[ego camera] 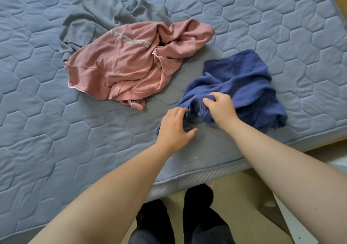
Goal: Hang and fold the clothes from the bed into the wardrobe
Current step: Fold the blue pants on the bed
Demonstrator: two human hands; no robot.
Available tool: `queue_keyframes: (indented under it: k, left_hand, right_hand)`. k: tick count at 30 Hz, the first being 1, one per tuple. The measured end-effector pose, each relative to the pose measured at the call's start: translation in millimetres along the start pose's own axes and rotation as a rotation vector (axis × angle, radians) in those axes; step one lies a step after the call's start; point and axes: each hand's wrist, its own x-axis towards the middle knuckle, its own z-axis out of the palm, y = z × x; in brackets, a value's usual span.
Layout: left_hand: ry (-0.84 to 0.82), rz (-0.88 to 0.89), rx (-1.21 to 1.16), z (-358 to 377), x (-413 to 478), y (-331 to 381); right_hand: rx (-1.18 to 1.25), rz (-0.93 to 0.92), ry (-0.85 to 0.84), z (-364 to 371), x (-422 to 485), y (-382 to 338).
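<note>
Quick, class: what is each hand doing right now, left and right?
Left hand: grips the near edge of the crumpled blue fabric garment.
Right hand: pinches a fold of the same garment.

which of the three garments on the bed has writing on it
The pink garment, with pale lettering across it; the grey garment and blue garment show none.

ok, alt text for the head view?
The left hand and right hand grip the near edge of a crumpled blue garment on a quilted bed. A pink top lies crumpled beyond it to the left, overlapping a grey garment.
</note>
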Motion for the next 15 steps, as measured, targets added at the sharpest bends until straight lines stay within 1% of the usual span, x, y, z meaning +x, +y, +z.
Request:
queue_keyframes:
  k: [1, 2, 4, 6, 10, 12, 15]
  left_hand:
    - [-0.057, -0.030, -0.036, -0.1, 3.3, 7.8]
    - [-0.058, -0.059, -0.043, 1.3, 6.3, 11.4]
    - [0.022, -0.076, -0.037, -2.1, 12.9, 20.4]
    - [0.058, -0.089, -0.058, -12.1, 20.6, 33.1]
    - [0.044, 0.040, -0.048, -43.4, 38.5, 74.0]
    - [0.025, 0.055, -0.123, -68.3, 44.7, 107.1]
    - [-0.061, 0.019, -0.228, -107.6, 52.7, 155.8]
  right_hand:
    - [0.048, 0.011, -0.012, -6.9, -1.6, -8.8]
    - [0.079, 0.024, -0.037, -10.4, -2.8, -15.7]
    - [0.127, 0.037, -0.065, -22.1, -6.6, -27.7]
    - [0.188, 0.048, -0.075, -39.2, -12.1, -39.4]
    - [0.191, 0.009, 0.060, -79.8, -22.3, -67.7]
    - [0.223, 0.008, 0.113, -99.9, -28.0, -84.7]
    - [0.331, 0.090, 0.200, -129.6, -40.4, -113.5]
